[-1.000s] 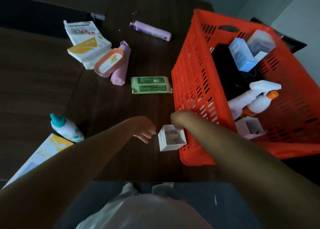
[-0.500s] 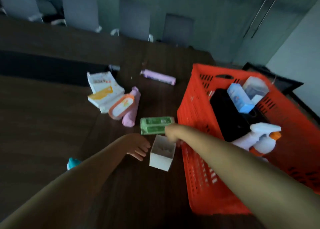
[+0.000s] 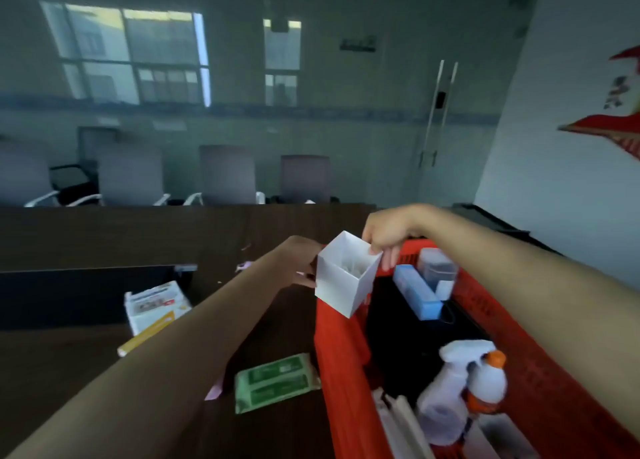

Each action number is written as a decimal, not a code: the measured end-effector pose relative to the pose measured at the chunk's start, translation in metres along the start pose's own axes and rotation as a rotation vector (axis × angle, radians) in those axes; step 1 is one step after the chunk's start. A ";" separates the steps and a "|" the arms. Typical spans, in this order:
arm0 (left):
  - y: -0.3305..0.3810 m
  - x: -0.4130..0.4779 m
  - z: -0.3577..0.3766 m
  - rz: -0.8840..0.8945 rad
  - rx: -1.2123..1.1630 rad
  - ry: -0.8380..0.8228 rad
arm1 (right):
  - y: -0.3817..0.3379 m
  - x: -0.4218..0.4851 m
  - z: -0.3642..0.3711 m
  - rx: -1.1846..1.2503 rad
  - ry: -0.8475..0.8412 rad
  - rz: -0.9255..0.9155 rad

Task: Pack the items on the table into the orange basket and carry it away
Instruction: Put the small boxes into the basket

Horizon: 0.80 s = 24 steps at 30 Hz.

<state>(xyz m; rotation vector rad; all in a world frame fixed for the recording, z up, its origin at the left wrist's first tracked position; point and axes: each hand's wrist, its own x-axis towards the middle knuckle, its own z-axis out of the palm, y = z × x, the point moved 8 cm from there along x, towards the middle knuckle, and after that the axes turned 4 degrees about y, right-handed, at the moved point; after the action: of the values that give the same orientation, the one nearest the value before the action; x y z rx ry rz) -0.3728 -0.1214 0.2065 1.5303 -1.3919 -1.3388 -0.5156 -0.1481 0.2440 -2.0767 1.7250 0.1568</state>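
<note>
Our right hand pinches the open white box by its rim above the orange basket's left wall; our left hand touches its side, grip unclear. No label on the green wipes pack is readable.

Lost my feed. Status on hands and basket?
Right hand pinches white box over orange basket rim. Left hand steadies it. Green pack unpacked. Nothing blocking.

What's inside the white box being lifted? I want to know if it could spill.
The white box is open-topped, pinched by the right hand at its rim. Pale, blurred contents show inside; what they are, and the bottom, can't be made out.
</note>
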 end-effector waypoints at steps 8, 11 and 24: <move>-0.030 0.003 0.184 -0.071 0.304 -0.546 | 0.158 -0.068 0.068 0.027 -0.204 0.205; -0.064 0.002 0.214 -0.092 0.508 -0.667 | 0.178 -0.078 0.115 -0.003 -0.261 0.177; -0.133 0.030 0.262 0.014 0.951 -0.726 | 0.212 -0.049 0.250 -0.352 -0.247 -0.001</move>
<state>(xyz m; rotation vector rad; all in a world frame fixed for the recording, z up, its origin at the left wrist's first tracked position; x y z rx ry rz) -0.5882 -0.0811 0.0085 1.6009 -2.7743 -1.3504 -0.6826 -0.0327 -0.0172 -2.1851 1.6359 0.7322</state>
